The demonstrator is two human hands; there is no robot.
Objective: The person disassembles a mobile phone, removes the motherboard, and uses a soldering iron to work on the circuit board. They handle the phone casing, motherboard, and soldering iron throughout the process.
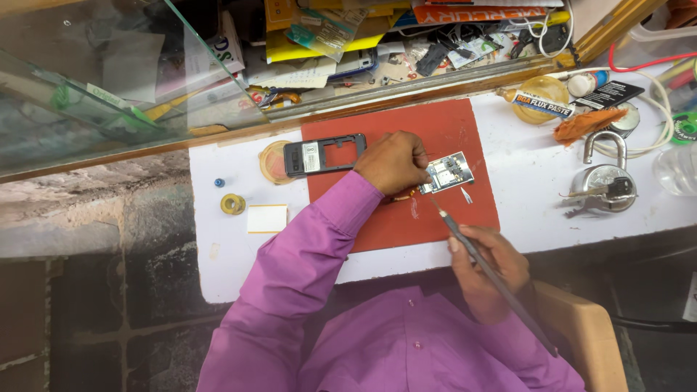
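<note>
A small phone circuit board lies on a red mat, and my left hand pinches its left edge and holds it down. In my right hand I grip a long thin soldering iron. Its tip points up toward the board and stops just below it. An opened black phone frame lies at the mat's upper left, beside my left hand. A loop of copper wire shows under my left hand.
The white worktop holds a padlock with keys, a tin of flux paste, an orange rag, a roll of yellow tape, a white card and white cable. A glass pane and cluttered shelf stand behind.
</note>
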